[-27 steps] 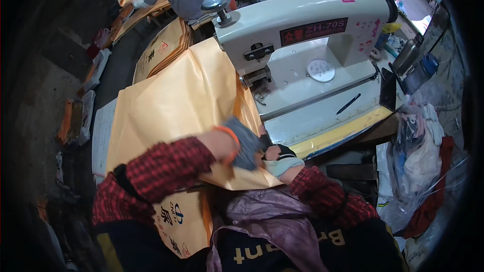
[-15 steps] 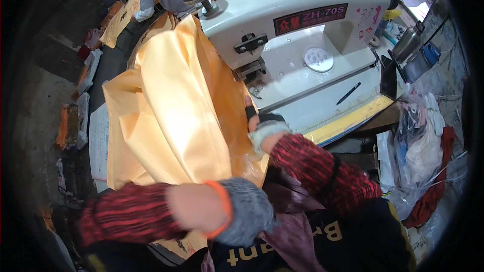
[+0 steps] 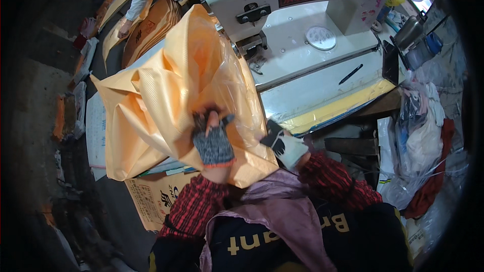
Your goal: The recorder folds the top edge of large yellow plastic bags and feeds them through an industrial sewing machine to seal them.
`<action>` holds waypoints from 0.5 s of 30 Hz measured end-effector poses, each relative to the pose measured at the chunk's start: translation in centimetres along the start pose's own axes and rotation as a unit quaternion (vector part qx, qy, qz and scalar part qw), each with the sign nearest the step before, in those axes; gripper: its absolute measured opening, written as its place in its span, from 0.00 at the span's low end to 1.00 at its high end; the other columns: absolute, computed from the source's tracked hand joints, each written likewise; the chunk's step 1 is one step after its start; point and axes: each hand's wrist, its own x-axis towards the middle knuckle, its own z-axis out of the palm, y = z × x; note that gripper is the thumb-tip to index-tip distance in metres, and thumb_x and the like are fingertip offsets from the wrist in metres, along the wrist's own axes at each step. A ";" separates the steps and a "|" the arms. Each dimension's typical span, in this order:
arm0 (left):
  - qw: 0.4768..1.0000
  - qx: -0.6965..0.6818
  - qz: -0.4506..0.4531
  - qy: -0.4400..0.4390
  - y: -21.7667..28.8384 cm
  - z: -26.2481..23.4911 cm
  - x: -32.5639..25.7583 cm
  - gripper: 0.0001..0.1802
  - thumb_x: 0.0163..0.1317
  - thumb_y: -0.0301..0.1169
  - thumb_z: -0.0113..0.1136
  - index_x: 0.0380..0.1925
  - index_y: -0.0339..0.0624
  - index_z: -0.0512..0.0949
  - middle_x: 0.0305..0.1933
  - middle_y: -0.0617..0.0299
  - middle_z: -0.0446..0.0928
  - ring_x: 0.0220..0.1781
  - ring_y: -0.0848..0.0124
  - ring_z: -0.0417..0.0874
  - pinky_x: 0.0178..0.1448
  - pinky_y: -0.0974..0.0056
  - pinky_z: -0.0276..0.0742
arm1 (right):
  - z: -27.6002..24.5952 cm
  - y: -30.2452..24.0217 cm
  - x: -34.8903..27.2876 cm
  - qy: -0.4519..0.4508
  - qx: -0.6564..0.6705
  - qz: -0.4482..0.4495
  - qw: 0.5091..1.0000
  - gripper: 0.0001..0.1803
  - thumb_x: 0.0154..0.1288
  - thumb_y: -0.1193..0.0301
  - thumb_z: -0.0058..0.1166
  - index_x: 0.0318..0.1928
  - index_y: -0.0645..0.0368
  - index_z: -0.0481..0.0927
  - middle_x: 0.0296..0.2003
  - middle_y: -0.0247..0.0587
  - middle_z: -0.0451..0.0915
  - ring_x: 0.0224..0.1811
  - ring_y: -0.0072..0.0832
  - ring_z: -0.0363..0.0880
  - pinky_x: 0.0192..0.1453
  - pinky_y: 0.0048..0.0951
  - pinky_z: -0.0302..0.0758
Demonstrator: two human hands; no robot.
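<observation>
A yellow-orange woven sack [image 3: 161, 95], lined with clear plastic film [image 3: 229, 85], lies crumpled beside the white sewing machine [image 3: 282, 45]. Its right edge runs past the machine's needle area [image 3: 252, 45]. My left hand [image 3: 213, 138], in a grey knit glove with an orange cuff, is on the near middle of the sack. Its fingers are bent but blurred, so their grip is unclear. At the sack's lower right edge, my right hand [image 3: 285, 143], in a black-and-white fingerless glove, is closed on the edge; its fingertips are partly hidden.
Printed sacks [image 3: 154, 25] lie stacked at the far left, where a co-worker's hand [image 3: 125, 29] touches one. A black pen [image 3: 351, 74] and a round white disc [image 3: 320, 38] rest on the machine bed. Clear plastic bags [image 3: 418, 141] and a red cloth [image 3: 438, 171] are at right.
My left hand has moved up from my apron onto the sack. My right hand has come back toward me from near the needle. The sack has been pulled wider and nearer.
</observation>
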 end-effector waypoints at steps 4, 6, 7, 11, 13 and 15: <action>0.881 0.413 0.109 -0.202 1.9 0.2 2.5 0.24 0.59 0.32 0.46 0.57 0.38 0.64 0.59 0.49 0.65 0.57 0.56 0.70 0.62 0.57 0.66 | 0.8 -1.4 -2.9 -0.095 0.111 0.013 0.989 0.14 0.65 0.73 0.40 0.51 0.59 0.69 0.47 0.42 0.75 0.51 0.30 0.72 0.56 0.30 0.65; 0.714 0.620 0.013 -0.324 1.7 -1.1 2.4 0.27 0.57 0.34 0.47 0.57 0.35 0.63 0.62 0.47 0.63 0.60 0.55 0.67 0.64 0.58 0.64 | -0.9 -1.9 -3.5 -0.142 0.076 0.091 0.983 0.14 0.62 0.75 0.42 0.49 0.56 0.72 0.44 0.37 0.78 0.51 0.29 0.73 0.54 0.28 0.63; 0.483 0.767 -0.080 -0.416 1.7 -1.9 2.3 0.30 0.56 0.36 0.48 0.57 0.32 0.63 0.64 0.45 0.60 0.64 0.53 0.65 0.66 0.59 0.61 | -1.0 -1.2 -4.0 -0.098 0.029 -0.007 0.995 0.14 0.62 0.75 0.44 0.49 0.59 0.72 0.44 0.37 0.78 0.49 0.28 0.73 0.54 0.28 0.63; 0.535 0.724 -0.118 -0.418 0.6 -5.0 -0.7 0.47 0.54 0.61 0.43 0.62 0.30 0.57 0.68 0.42 0.52 0.72 0.54 0.50 0.72 0.57 0.46 | -1.7 -2.5 -4.4 -0.036 0.194 0.063 0.978 0.14 0.60 0.73 0.51 0.48 0.58 0.76 0.45 0.37 0.78 0.46 0.30 0.74 0.53 0.29 0.65; 0.552 0.741 -0.163 -0.346 1.3 -4.0 -0.7 0.46 0.55 0.61 0.48 0.60 0.31 0.63 0.69 0.42 0.51 0.71 0.53 0.51 0.72 0.57 0.46 | -2.0 -2.5 -4.6 -0.041 0.088 0.003 0.995 0.14 0.60 0.72 0.52 0.47 0.57 0.77 0.45 0.38 0.79 0.46 0.30 0.74 0.53 0.29 0.65; 0.621 0.713 -0.076 -0.318 0.7 -5.0 -0.1 0.41 0.53 0.57 0.53 0.58 0.35 0.66 0.68 0.43 0.53 0.70 0.51 0.52 0.72 0.55 0.47 | -2.9 -3.4 -4.2 -0.044 -0.020 -0.059 0.997 0.13 0.60 0.71 0.54 0.46 0.57 0.78 0.44 0.38 0.79 0.45 0.30 0.75 0.52 0.29 0.66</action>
